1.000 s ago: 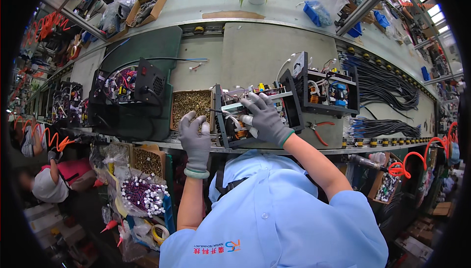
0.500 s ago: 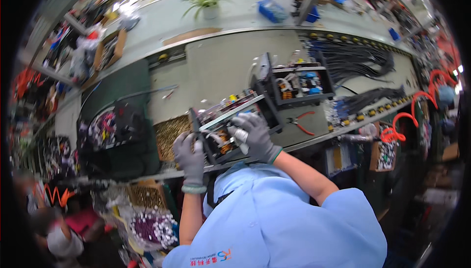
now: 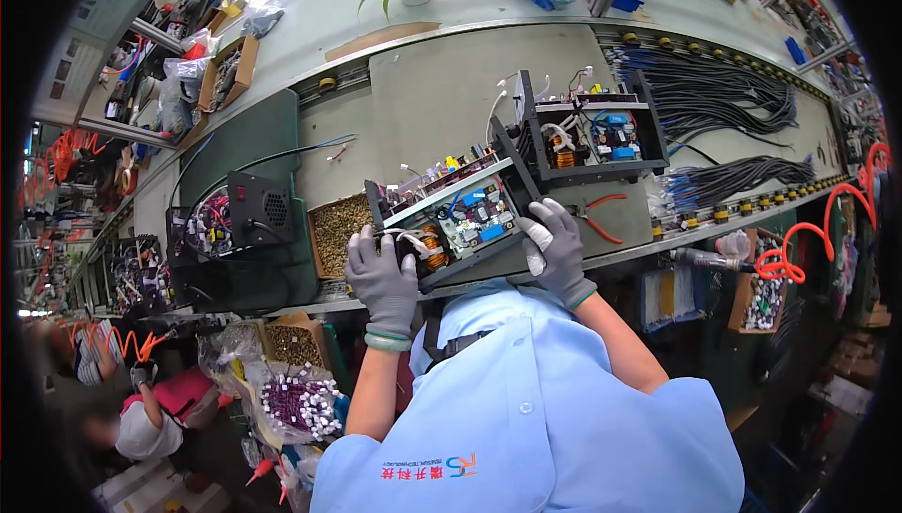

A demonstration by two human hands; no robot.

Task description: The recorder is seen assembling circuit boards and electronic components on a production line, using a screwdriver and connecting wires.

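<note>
Head view showed a long grey desk [image 3: 442,81]. On its left lay a dark green mat [image 3: 282,128]. At the near middle sat a black box [image 3: 465,220] full of wires and parts. A second black box [image 3: 597,132] stood just far and right. Left was a carton [image 3: 314,231] of brassy bits. The left hand [image 3: 381,264] was at the black box's left end; I couldn't tell if it gripped. The right hand [image 3: 556,250] touched the right end, finger and thumb apart. Red pliers [image 3: 601,232] lay to the right.
</note>
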